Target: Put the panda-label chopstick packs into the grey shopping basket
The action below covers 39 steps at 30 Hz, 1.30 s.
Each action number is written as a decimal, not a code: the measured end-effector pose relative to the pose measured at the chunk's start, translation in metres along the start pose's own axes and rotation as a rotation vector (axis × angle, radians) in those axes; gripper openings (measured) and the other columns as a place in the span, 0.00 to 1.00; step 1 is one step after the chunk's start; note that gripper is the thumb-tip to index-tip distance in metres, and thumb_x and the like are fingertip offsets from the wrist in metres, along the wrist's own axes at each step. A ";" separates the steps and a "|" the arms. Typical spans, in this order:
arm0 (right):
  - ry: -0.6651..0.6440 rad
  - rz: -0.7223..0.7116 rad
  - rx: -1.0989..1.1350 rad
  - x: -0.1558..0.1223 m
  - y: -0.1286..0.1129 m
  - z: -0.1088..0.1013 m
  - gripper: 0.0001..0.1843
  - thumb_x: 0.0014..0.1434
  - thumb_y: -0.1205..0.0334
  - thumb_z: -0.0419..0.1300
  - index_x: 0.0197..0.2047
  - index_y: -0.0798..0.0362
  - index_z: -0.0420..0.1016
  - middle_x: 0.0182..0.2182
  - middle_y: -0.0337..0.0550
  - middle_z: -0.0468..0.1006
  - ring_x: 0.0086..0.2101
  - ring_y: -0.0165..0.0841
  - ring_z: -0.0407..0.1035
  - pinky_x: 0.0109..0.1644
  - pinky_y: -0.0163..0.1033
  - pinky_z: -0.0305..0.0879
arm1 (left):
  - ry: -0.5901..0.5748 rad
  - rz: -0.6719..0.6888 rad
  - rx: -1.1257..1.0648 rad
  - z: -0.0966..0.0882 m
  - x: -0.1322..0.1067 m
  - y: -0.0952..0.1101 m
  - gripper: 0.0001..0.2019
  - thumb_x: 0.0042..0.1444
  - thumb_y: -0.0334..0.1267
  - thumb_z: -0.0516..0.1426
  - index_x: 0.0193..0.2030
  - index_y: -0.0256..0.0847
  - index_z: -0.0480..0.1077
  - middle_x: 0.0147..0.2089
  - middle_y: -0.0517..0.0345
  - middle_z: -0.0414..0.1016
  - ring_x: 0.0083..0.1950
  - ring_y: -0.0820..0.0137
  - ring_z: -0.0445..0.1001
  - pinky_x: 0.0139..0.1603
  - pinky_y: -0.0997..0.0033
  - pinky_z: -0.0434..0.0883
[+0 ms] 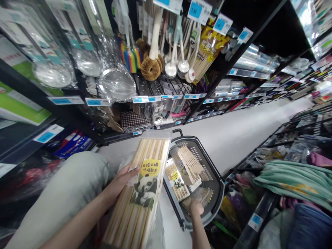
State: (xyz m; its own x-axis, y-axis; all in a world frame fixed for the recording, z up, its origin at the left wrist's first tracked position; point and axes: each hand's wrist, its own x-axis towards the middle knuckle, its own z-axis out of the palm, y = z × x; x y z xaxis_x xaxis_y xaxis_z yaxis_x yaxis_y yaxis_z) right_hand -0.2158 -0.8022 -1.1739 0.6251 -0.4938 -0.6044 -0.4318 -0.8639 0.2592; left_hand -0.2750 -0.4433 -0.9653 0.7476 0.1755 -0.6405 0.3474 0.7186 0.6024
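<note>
My left hand (121,181) grips the left edge of a long clear pack of bamboo chopsticks (140,193) with a panda label, held over my lap. My right hand (196,208) reaches down into a dark shopping basket (219,186) on the floor. Its fingers are curled among the packs there, and what they touch is hidden. The basket holds a smaller panda chopstick pack (177,181) and a bundle of wooden sticks (189,162).
Store shelves on the left carry wrapped strainers (116,83), brushes (150,67), a rainbow sponge (131,57) and price tags. The pale aisle floor (246,128) runs to the far right. Folded cloths (295,180) fill low shelves at right. My knee (72,186) is at lower left.
</note>
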 end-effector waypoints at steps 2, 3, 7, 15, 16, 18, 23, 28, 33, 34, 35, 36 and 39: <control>-0.016 0.008 -0.009 -0.005 -0.009 -0.024 0.15 0.60 0.66 0.52 0.39 0.66 0.77 0.43 0.68 0.77 0.47 0.53 0.73 0.46 0.52 0.69 | -0.006 -0.007 -0.016 0.000 0.000 -0.001 0.41 0.40 0.45 0.71 0.59 0.36 0.61 0.41 0.49 0.79 0.44 0.54 0.78 0.34 0.71 0.76; -0.003 -0.017 -0.006 -0.012 -0.015 -0.038 0.17 0.62 0.60 0.52 0.41 0.65 0.77 0.43 0.68 0.77 0.48 0.53 0.72 0.48 0.54 0.68 | -0.012 -0.012 -0.019 -0.001 0.001 -0.002 0.41 0.40 0.45 0.71 0.59 0.36 0.61 0.40 0.49 0.79 0.44 0.54 0.78 0.34 0.71 0.75; 0.068 -0.506 0.520 -0.076 -0.045 -0.096 0.23 0.64 0.48 0.44 0.47 0.57 0.69 0.37 0.55 0.78 0.39 0.43 0.75 0.47 0.46 0.68 | -0.086 -0.007 -0.039 -0.005 0.001 -0.004 0.35 0.44 0.42 0.69 0.58 0.37 0.62 0.39 0.51 0.79 0.45 0.54 0.77 0.37 0.71 0.75; -0.128 -1.052 0.936 -0.229 -0.108 -0.141 0.28 0.50 0.47 0.65 0.48 0.53 0.64 0.34 0.42 0.77 0.32 0.36 0.72 0.35 0.37 0.68 | -0.324 0.089 0.014 -0.008 -0.001 -0.005 0.24 0.47 0.36 0.67 0.52 0.44 0.68 0.46 0.54 0.77 0.49 0.54 0.75 0.43 0.67 0.73; -0.131 -1.049 0.943 -0.236 -0.113 -0.140 0.26 0.50 0.47 0.65 0.47 0.53 0.65 0.36 0.44 0.78 0.34 0.36 0.73 0.36 0.37 0.68 | -0.338 0.118 0.016 -0.007 -0.001 -0.006 0.24 0.48 0.36 0.67 0.52 0.45 0.68 0.46 0.54 0.77 0.49 0.54 0.75 0.43 0.67 0.73; -0.149 -1.056 1.016 -0.243 -0.117 -0.138 0.25 0.52 0.47 0.63 0.48 0.53 0.66 0.41 0.46 0.79 0.39 0.37 0.73 0.40 0.37 0.69 | -0.341 0.149 -0.012 -0.006 -0.001 -0.006 0.24 0.47 0.36 0.68 0.52 0.45 0.68 0.46 0.54 0.77 0.50 0.54 0.75 0.43 0.67 0.73; -0.361 -1.121 1.077 -0.186 -0.125 -0.132 0.30 0.58 0.38 0.51 0.54 0.52 0.63 0.45 0.50 0.76 0.40 0.39 0.74 0.43 0.42 0.70 | -0.242 0.084 -0.112 -0.012 0.000 -0.008 0.36 0.41 0.38 0.70 0.57 0.40 0.62 0.45 0.49 0.77 0.47 0.52 0.76 0.39 0.67 0.75; 0.243 -0.667 0.289 -0.057 -0.141 -0.095 0.31 0.53 0.52 0.61 0.54 0.65 0.64 0.48 0.66 0.72 0.49 0.53 0.68 0.52 0.51 0.63 | -0.143 0.026 -0.221 -0.019 0.007 -0.010 0.50 0.36 0.41 0.73 0.65 0.41 0.52 0.44 0.50 0.78 0.45 0.55 0.77 0.41 0.68 0.75; 0.451 -0.593 -0.184 0.022 -0.140 -0.046 0.39 0.49 0.56 0.66 0.59 0.68 0.61 0.52 0.69 0.69 0.52 0.55 0.65 0.53 0.51 0.60 | -0.152 0.024 -0.186 -0.018 0.009 -0.009 0.49 0.38 0.42 0.72 0.65 0.39 0.53 0.44 0.49 0.78 0.46 0.56 0.77 0.46 0.68 0.74; 0.460 -0.593 -0.207 0.030 -0.139 -0.042 0.39 0.50 0.56 0.66 0.59 0.69 0.60 0.52 0.69 0.69 0.52 0.54 0.65 0.53 0.50 0.61 | -0.147 0.028 -0.180 -0.017 0.009 -0.009 0.50 0.37 0.42 0.72 0.65 0.38 0.53 0.44 0.49 0.78 0.47 0.56 0.76 0.46 0.68 0.74; 0.461 -0.597 -0.231 0.036 -0.138 -0.039 0.38 0.51 0.56 0.65 0.59 0.69 0.60 0.52 0.69 0.69 0.52 0.53 0.65 0.52 0.49 0.62 | -0.142 0.027 -0.177 -0.016 0.009 -0.008 0.51 0.36 0.41 0.73 0.65 0.38 0.53 0.45 0.48 0.78 0.48 0.55 0.76 0.47 0.68 0.74; 0.457 -0.610 -0.256 0.040 -0.138 -0.038 0.36 0.52 0.58 0.64 0.59 0.69 0.60 0.52 0.68 0.69 0.52 0.52 0.66 0.52 0.48 0.62 | -0.135 0.024 -0.177 -0.015 0.010 -0.007 0.52 0.35 0.41 0.73 0.66 0.37 0.52 0.46 0.48 0.78 0.48 0.55 0.76 0.47 0.68 0.74; 0.413 -0.673 -0.313 0.050 -0.138 -0.040 0.26 0.56 0.65 0.57 0.57 0.66 0.63 0.52 0.66 0.70 0.50 0.48 0.68 0.51 0.45 0.63 | -0.117 0.009 -0.198 -0.015 0.015 -0.006 0.56 0.33 0.42 0.73 0.67 0.38 0.49 0.47 0.47 0.77 0.51 0.53 0.75 0.47 0.68 0.74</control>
State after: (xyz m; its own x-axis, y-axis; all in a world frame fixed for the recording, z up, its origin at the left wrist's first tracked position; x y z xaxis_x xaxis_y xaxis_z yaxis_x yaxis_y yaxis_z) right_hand -0.0990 -0.7115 -1.2098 0.8979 0.1911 -0.3965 0.2789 -0.9439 0.1768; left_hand -0.2745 -0.4348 -0.9863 0.8144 0.1114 -0.5695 0.2316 0.8374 0.4950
